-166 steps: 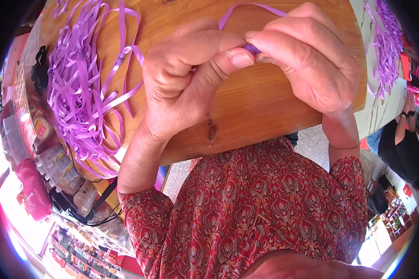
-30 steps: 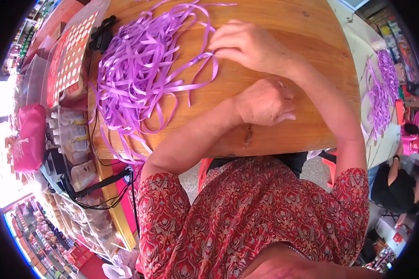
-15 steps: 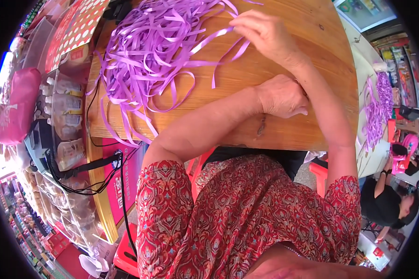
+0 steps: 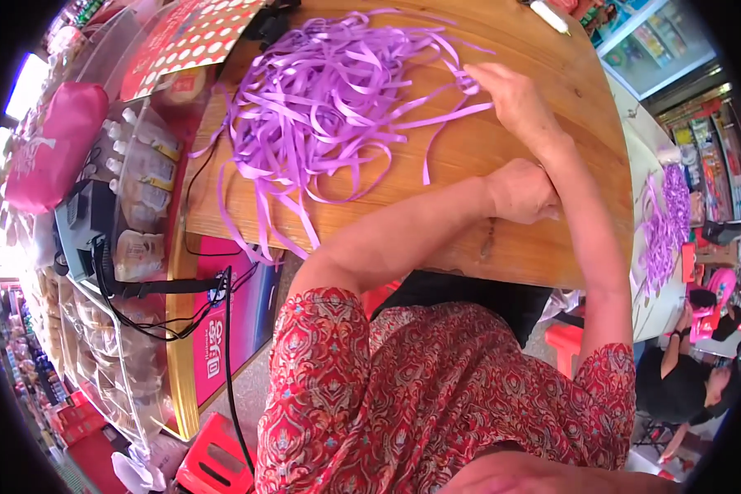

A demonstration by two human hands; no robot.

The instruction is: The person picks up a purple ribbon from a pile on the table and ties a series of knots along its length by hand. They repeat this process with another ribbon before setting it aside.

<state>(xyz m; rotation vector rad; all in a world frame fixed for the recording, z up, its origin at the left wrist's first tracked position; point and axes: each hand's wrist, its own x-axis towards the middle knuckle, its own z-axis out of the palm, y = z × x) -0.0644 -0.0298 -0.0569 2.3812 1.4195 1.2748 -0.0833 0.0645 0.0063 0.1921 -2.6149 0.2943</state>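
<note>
- Ribbons (image 4: 313, 107), purple and glossy, sprawl in a loose, tangled heap across the far left part of the wooden table (image 4: 593, 107), and there's the centre of the action!
- Right hand (image 4: 514, 103) out over the table, stretched to the heap's right-hand side; its fingers lie long and close together, tips right at the ribbon strands. Whether they pinch one, I cannot tell from this angle.
- Left hand (image 4: 520, 191) nearer the table's near edge, knuckles up, fingers curled in narrow, just beside the right forearm. The fingertips are mostly hidden, so what they hold, if anything, I cannot tell.
- Look at the forearms: the left one slants over the near edge, the right one comes in from the near right corner.
- Loose strands trail from the heap toward the right hand, and others droop over the near edge, close to the left corner.
- Along the left edge, a busy line-up: a red card with white dots (image 4: 198, 53), clear packets with white caps (image 4: 152, 169), a pink pouch (image 4: 58, 148) farther out.
- Beyond the right edge, a pale table (image 4: 654, 311) carries a second purple bunch (image 4: 660, 230), with a person in black (image 4: 671, 383) beside it.
</note>
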